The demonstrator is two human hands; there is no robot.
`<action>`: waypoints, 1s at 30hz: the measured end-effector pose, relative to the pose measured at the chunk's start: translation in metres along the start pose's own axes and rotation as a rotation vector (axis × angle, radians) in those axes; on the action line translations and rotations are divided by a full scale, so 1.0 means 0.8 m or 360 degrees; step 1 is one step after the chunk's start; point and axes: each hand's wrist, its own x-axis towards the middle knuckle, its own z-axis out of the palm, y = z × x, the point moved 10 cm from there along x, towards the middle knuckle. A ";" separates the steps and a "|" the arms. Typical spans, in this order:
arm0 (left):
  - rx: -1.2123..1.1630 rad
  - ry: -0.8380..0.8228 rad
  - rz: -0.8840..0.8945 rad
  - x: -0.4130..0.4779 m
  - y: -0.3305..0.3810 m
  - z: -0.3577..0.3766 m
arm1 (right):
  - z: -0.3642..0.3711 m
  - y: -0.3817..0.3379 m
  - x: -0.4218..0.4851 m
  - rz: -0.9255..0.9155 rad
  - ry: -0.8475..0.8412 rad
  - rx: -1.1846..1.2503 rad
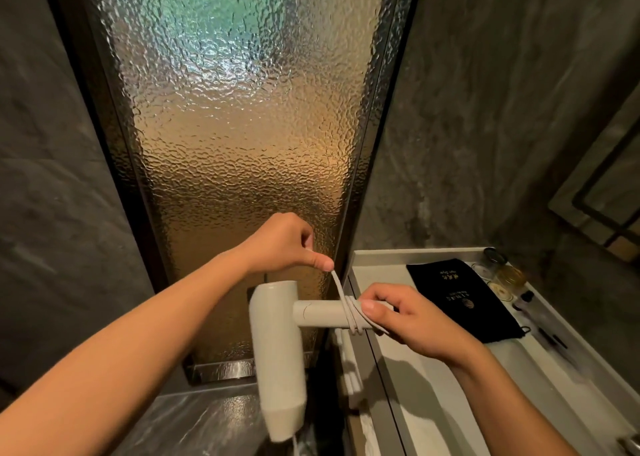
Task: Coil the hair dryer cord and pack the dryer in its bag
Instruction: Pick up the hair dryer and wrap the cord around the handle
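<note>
A white hair dryer (277, 355) hangs in the air in front of me, barrel pointing down, handle pointing right. My right hand (412, 320) grips the end of the handle, thumb pressed on several turns of the white cord (349, 312) wound around it. Up and to the left, my left hand (284, 244) pinches the cord, pulling a taut stretch away from the handle. The black drawstring bag (464, 296) with gold print lies flat in the white counter tray to the right, apart from both hands.
The white tray counter (433, 386) runs along the right wall, with small glass jars (498, 265) and toiletries at its far corner. A frosted textured glass door (235, 144) stands straight ahead. Folded white towels (349, 376) sit below the counter edge. Dark stone walls close both sides.
</note>
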 end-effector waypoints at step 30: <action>0.0808 0.0256 0.0308 -0.008 0.063 -0.024 | -0.026 0.036 0.007 0.0136 0.0433 -0.0780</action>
